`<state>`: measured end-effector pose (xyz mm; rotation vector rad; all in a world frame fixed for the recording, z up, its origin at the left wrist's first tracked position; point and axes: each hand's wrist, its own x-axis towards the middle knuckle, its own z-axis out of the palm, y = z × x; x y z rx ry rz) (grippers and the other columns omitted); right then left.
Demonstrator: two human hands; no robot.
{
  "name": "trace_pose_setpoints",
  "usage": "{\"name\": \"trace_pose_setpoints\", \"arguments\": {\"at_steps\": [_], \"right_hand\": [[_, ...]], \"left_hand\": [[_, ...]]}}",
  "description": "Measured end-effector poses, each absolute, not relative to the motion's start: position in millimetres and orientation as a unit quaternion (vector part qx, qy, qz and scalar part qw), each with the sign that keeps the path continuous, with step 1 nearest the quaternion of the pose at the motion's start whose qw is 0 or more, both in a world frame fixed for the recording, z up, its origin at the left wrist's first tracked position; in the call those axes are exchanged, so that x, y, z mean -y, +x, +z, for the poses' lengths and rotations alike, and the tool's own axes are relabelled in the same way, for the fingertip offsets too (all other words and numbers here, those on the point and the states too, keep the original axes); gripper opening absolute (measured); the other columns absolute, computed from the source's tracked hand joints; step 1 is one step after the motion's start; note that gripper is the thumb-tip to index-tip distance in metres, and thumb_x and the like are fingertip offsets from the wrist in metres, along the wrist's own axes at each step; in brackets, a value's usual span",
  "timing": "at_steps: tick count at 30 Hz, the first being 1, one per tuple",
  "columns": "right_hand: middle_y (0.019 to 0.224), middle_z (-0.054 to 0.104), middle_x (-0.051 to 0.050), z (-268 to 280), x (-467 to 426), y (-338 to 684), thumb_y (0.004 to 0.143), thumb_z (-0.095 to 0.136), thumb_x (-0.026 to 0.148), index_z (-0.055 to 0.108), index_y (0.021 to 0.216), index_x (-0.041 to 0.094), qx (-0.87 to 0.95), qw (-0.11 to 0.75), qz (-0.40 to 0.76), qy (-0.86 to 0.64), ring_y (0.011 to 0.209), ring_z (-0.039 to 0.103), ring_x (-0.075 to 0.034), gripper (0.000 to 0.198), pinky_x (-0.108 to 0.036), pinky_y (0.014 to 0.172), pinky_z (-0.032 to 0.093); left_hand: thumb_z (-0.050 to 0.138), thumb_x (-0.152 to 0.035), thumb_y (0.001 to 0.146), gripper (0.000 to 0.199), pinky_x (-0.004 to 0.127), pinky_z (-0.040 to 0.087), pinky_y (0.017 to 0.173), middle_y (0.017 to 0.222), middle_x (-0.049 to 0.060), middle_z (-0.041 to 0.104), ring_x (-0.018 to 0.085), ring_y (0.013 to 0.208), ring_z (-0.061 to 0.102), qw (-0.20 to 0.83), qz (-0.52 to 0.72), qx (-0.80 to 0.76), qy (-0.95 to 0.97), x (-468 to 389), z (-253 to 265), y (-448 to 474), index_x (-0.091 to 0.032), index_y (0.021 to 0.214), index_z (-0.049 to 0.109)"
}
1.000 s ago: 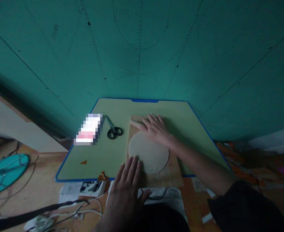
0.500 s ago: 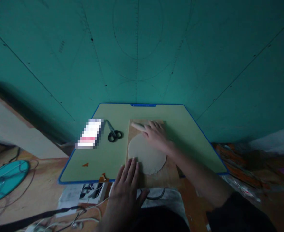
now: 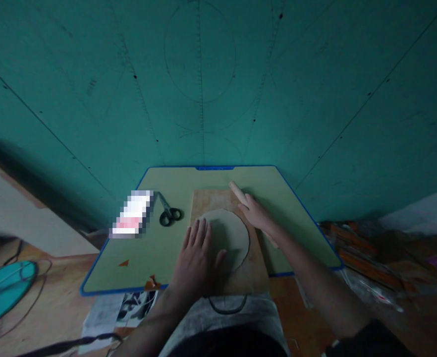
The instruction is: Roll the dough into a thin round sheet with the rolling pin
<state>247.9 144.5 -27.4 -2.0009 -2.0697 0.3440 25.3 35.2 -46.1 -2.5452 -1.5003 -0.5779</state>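
Observation:
A flat round sheet of pale dough (image 3: 232, 235) lies on a wooden board (image 3: 256, 275). My left hand (image 3: 196, 253) rests flat on the dough's left edge, fingers stretched out and thumb apart. My right hand (image 3: 257, 213) is wrapped round a light wooden rolling pin (image 3: 238, 192) at the board's right side, off the dough. The pin slants from far left to near right; my hand and forearm cover its middle.
The pale green table (image 3: 159, 258) has a blue rim and carries black-handled scissors (image 3: 170, 215), a blurred-out white rectangle (image 3: 132, 213) and small orange scraps (image 3: 152, 282). Behind it stands a green wall (image 3: 211, 114). Cables and a teal round item (image 3: 6, 287) lie left.
My right hand has moved right with the rolling pin, off the dough to the board's right side, and turned it. My left hand has slid forward onto the dough. The view has shifted slightly.

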Motion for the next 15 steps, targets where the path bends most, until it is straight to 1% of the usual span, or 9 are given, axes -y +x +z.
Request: {"name": "trace_pose_setpoints", "arguments": {"at_steps": [2,5,8,11,15], "right_hand": [[0.104,0.073,-0.012,-26,-143,249,0.1,0.048,0.031,0.059,0.118,0.019,0.703,0.126,0.117,-0.69,0.089,0.07,-0.025,0.024,-0.029,0.063,0.042],[0.102,0.074,-0.011,-26,-141,249,0.1,0.049,0.032,0.059,0.115,0.02,0.701,0.132,0.121,-0.691,0.086,0.07,-0.023,0.022,-0.028,0.061,0.04],[0.101,0.074,-0.01,-27,-141,250,0.1,0.049,0.032,0.059,0.113,0.021,0.701,0.138,0.119,-0.69,0.084,0.07,-0.022,0.02,-0.028,0.06,0.039],[0.098,0.074,-0.01,-31,-142,251,0.099,0.049,0.031,0.059,0.114,0.02,0.704,0.143,0.115,-0.686,0.082,0.069,-0.023,0.021,-0.029,0.059,0.037],[0.093,0.072,-0.01,-38,-145,255,0.098,0.05,0.032,0.059,0.109,0.02,0.703,0.153,0.12,-0.684,0.076,0.067,-0.023,0.019,-0.03,0.057,0.035]], "left_hand": [[0.043,-0.049,0.101,0.063,0.057,0.036,0.115,0.151,0.026,0.046,0.038,0.145,0.037,0.056,-0.178,0.495,-0.849,-49,-45,39,-0.004,0.145,0.041],[0.045,-0.054,0.099,0.063,0.06,0.033,0.115,0.151,0.022,0.048,0.038,0.144,0.039,0.044,-0.159,0.49,-0.856,-54,-43,53,-0.008,0.142,0.046],[0.046,-0.055,0.099,0.065,0.062,0.03,0.116,0.153,0.022,0.046,0.039,0.145,0.036,0.038,-0.152,0.48,-0.863,-45,-43,55,-0.009,0.144,0.045],[0.044,-0.057,0.099,0.067,0.063,0.031,0.116,0.156,0.022,0.042,0.04,0.146,0.034,0.037,-0.148,0.455,-0.877,-26,-45,53,-0.009,0.147,0.043],[0.055,-0.056,0.095,0.074,0.062,0.036,0.114,0.157,0.024,0.038,0.042,0.147,0.032,-0.001,-0.145,0.43,-0.891,4,-41,57,-0.009,0.149,0.041]]}}
